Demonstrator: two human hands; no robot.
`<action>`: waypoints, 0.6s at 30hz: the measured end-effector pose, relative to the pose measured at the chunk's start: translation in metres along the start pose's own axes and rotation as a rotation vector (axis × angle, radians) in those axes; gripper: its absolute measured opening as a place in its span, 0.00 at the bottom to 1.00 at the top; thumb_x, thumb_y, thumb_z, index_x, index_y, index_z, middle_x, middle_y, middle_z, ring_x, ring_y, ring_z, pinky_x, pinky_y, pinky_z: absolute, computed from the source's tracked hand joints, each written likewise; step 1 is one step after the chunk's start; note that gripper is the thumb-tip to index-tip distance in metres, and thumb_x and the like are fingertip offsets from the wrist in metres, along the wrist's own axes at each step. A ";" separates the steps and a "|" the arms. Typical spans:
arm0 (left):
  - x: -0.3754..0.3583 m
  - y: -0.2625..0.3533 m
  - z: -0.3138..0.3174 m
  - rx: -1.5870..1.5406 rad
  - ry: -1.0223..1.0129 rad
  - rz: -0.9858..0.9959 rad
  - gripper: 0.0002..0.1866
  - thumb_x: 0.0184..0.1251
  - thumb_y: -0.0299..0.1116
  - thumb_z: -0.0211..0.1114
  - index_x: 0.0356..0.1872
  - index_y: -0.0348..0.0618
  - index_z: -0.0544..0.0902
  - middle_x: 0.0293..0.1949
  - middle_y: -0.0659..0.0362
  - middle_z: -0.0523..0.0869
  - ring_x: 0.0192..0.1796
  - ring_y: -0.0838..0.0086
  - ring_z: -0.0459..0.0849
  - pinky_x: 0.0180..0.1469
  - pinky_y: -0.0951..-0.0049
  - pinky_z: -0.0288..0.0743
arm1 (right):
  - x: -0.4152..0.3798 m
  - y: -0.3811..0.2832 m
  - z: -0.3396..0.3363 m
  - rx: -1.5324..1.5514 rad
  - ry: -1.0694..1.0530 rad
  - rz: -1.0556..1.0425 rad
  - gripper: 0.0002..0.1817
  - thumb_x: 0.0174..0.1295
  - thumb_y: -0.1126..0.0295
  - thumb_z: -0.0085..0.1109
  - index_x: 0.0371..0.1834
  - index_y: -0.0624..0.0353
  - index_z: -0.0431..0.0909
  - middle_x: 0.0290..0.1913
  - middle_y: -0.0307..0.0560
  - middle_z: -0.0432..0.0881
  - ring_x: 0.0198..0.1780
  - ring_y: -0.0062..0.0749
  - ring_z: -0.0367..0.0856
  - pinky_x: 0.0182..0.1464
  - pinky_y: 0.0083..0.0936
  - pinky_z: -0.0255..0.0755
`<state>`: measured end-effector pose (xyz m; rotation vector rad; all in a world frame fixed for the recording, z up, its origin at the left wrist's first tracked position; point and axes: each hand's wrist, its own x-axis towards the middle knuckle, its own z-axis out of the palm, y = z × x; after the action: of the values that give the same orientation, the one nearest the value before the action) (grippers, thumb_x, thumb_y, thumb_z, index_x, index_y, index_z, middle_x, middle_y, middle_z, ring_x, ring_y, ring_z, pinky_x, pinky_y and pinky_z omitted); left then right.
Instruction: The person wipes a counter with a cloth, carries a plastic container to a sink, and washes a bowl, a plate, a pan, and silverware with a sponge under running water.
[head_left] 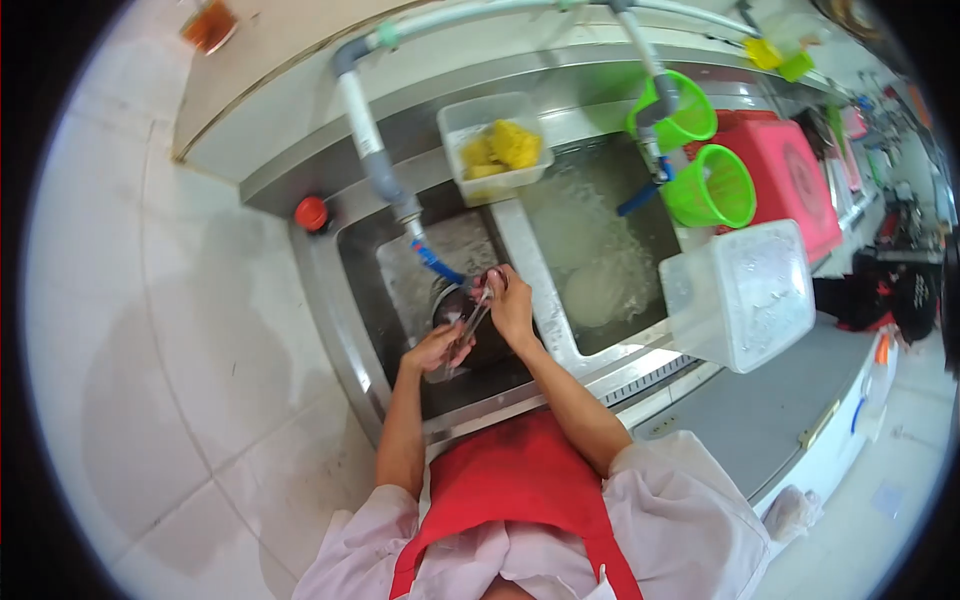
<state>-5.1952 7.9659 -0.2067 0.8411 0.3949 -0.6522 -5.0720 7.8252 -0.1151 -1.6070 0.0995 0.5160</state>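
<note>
Both hands are over the left sink basin [358, 262], below the blue tap hose [437, 262]. My left hand [437, 350] is closed around the lower end of a long, shiny metal utensil [478, 316]; its exact kind is too small to make out. My right hand [511, 305] grips the upper end, close to the hose mouth. Partly behind the utensil is a dark, round-edged thing [447, 298], mostly hidden by the hands. Foamy water lies in the basin around them.
The right basin holds cloudy water [590, 230] with a pale round shape in it. A clear tub [470, 120] with yellow sponges [513, 145] stands behind the divider. To the right are green baskets [712, 190], a pink tub [800, 180] and a clear plastic container [765, 300].
</note>
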 end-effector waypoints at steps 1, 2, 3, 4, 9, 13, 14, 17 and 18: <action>0.003 0.003 -0.003 0.048 -0.067 -0.040 0.24 0.71 0.55 0.48 0.34 0.40 0.75 0.16 0.65 0.68 0.16 0.80 0.66 0.17 0.79 0.58 | -0.017 -0.030 -0.015 -0.079 0.025 -0.124 0.11 0.71 0.70 0.44 0.40 0.66 0.75 0.35 0.49 0.82 0.35 0.27 0.84 0.36 0.23 0.79; 0.016 0.003 -0.013 0.063 -0.099 -0.042 0.24 0.71 0.55 0.48 0.34 0.40 0.75 0.16 0.65 0.68 0.16 0.80 0.66 0.17 0.79 0.58 | -0.033 -0.055 -0.032 -0.074 0.095 -0.275 0.11 0.71 0.70 0.44 0.40 0.65 0.76 0.35 0.49 0.82 0.35 0.27 0.83 0.36 0.23 0.79; 0.037 -0.004 -0.028 -0.038 -0.022 -0.066 0.24 0.71 0.55 0.47 0.35 0.41 0.74 0.15 0.65 0.66 0.15 0.81 0.64 0.15 0.79 0.55 | -0.046 -0.082 -0.050 -0.071 0.157 -0.427 0.11 0.72 0.70 0.44 0.41 0.64 0.76 0.35 0.48 0.82 0.34 0.26 0.83 0.36 0.22 0.78; 0.055 -0.007 -0.037 -0.143 0.061 -0.090 0.24 0.72 0.55 0.45 0.36 0.41 0.73 0.14 0.65 0.63 0.14 0.81 0.61 0.14 0.79 0.53 | -0.056 -0.119 -0.070 -0.089 0.259 -0.633 0.09 0.66 0.82 0.43 0.38 0.62 0.75 0.33 0.46 0.84 0.35 0.26 0.82 0.40 0.20 0.77; 0.120 0.010 -0.015 -0.538 0.269 0.184 0.13 0.74 0.42 0.50 0.40 0.43 0.74 0.22 0.64 0.68 0.15 0.80 0.59 0.15 0.81 0.51 | 0.000 -0.255 -0.190 -0.294 0.732 -1.079 0.11 0.71 0.73 0.42 0.39 0.64 0.76 0.31 0.44 0.81 0.33 0.26 0.79 0.36 0.20 0.71; 0.133 0.018 -0.014 -0.498 0.429 0.044 0.08 0.72 0.34 0.52 0.41 0.44 0.78 0.24 0.64 0.73 0.16 0.80 0.63 0.18 0.77 0.56 | 0.145 -0.291 -0.258 -0.100 0.675 -0.997 0.08 0.67 0.73 0.47 0.43 0.61 0.76 0.35 0.49 0.81 0.36 0.30 0.81 0.36 0.27 0.74; 0.125 0.012 -0.025 -0.455 0.339 0.097 0.08 0.71 0.35 0.53 0.40 0.45 0.78 0.22 0.65 0.71 0.15 0.80 0.62 0.18 0.79 0.54 | 0.182 -0.283 -0.276 -0.213 0.729 -0.942 0.07 0.66 0.72 0.49 0.42 0.61 0.76 0.37 0.51 0.82 0.37 0.34 0.82 0.39 0.31 0.74; 0.084 0.013 -0.012 -0.406 0.337 0.143 0.09 0.70 0.39 0.54 0.37 0.47 0.77 0.18 0.68 0.67 0.14 0.81 0.59 0.15 0.79 0.50 | 0.262 -0.245 -0.313 -0.743 0.862 -0.739 0.12 0.64 0.64 0.52 0.42 0.60 0.78 0.42 0.59 0.82 0.45 0.53 0.80 0.49 0.39 0.72; 0.075 0.005 -0.011 -0.393 0.405 0.163 0.10 0.71 0.40 0.54 0.36 0.46 0.76 0.17 0.68 0.65 0.14 0.82 0.58 0.14 0.79 0.48 | 0.270 -0.238 -0.314 -0.769 0.829 -0.580 0.15 0.63 0.61 0.53 0.44 0.61 0.78 0.43 0.61 0.81 0.47 0.58 0.78 0.52 0.41 0.71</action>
<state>-5.1368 7.9491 -0.2524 0.6156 0.7842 -0.2342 -4.6610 7.6152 0.0061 -2.3908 0.0460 -0.6697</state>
